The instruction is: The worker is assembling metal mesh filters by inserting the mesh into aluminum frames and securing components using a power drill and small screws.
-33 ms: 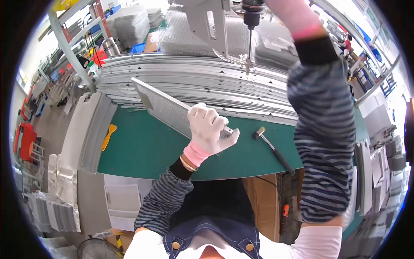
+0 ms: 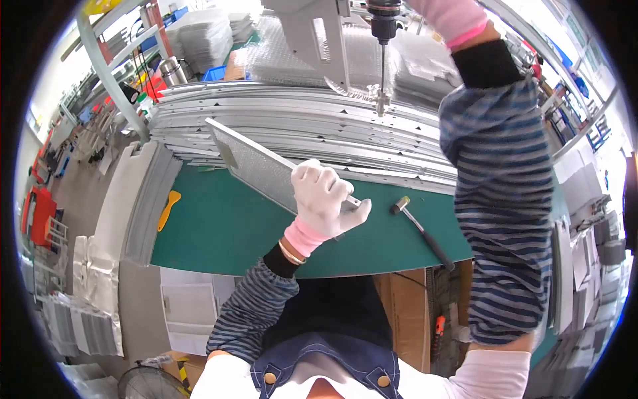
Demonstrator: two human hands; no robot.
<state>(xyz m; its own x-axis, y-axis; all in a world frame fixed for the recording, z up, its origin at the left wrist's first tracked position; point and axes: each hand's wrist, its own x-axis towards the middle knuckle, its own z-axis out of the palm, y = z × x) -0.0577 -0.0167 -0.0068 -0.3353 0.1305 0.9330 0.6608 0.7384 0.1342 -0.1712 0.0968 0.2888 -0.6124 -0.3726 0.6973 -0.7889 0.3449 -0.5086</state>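
Observation:
My left hand [image 2: 324, 197], in a white glove with a pink cuff, grips the near right end of a grey metal panel [image 2: 262, 171]. The panel has a pale edge and slants away to the far left, held tilted above the green work surface. My right hand [image 2: 454, 18] is raised at the top edge, gloved in white and pink, with its fingers cut off by the frame. Beside it is a black tool head [image 2: 384, 21] with a thin vertical shaft [image 2: 383, 73] that ends in a small metal tip. A grey machine arm [image 2: 311, 40] stands left of the shaft.
A rubber mallet [image 2: 423, 233] lies right on the green table [image 2: 206, 233], and a yellow scraper-like tool [image 2: 169, 211] at left. Long metal strips [image 2: 286, 123] are stacked across the back. Grey panels [image 2: 147, 206] stand at left. Behind are bubble-wrapped stacks [image 2: 266, 56].
My right hand and forearm have shifted slightly down and to the right. My left hand and the panel are nearly where they were.

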